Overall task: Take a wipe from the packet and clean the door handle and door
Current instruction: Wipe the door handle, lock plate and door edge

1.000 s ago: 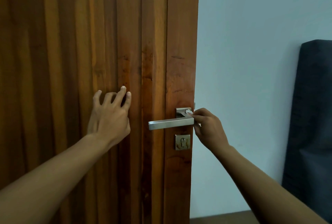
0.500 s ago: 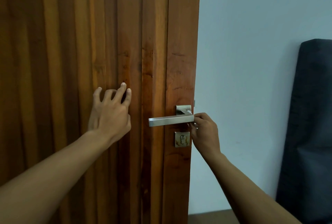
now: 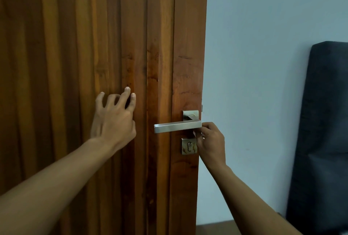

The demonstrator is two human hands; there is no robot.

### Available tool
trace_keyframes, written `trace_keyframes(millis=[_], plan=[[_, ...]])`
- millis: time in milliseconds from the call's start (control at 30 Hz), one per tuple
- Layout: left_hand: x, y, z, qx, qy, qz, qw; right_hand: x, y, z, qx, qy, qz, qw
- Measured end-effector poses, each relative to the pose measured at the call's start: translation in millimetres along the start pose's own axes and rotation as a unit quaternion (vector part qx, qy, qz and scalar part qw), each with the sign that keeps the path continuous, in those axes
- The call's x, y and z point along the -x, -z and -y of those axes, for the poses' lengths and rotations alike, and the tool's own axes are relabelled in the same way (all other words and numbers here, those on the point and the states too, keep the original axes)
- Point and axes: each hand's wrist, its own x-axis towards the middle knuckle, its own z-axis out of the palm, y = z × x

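Fingers (image 3: 130,91) of left hand (image 3: 113,120) spread, braced on door (image 3: 75,65), likely steadying it. Right hand (image 3: 211,140) pinched at handle (image 3: 177,127) end, below lever; wipe not visible, grip unclear.

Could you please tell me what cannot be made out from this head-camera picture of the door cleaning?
- Wipe: head view; the curled fingers of the right hand, beside the door handle, hide whether it holds one.
- Wipe packet: not in the frame at all.
- Door: top and bottom cut off by the frame edges.
- Left hand: its palm, against the door, is hidden by its back.
- Keyhole plate: right edge covered by the right hand.
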Motion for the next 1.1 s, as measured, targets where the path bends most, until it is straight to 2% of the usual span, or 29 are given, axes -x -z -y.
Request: trace_keyframes(millis=[167,533,700,900,967,1100], plan=[[0,-2,1,-0.002,-0.002,0.005,1.000,-20,16,-2,0.013,0.056,0.012,0.998],[-1,-1,0,0.014,-0.001,0.001,1.000,-70,34,7,0.063,0.149,0.108,0.981],[0,0,0,0.002,-0.001,0.009,1.000,-101,41,24,0.111,0.222,0.210,0.946],[0,0,1,-0.004,-0.003,0.011,1.000,-119,37,54,0.143,0.240,0.312,0.908],[0,1,2,-0.008,-0.004,0.012,1.000,-121,34,60,0.157,0.254,0.329,0.896],[0,2,3,-0.009,-0.008,0.013,1.000,-119,38,56,0.167,0.265,0.317,0.895]])
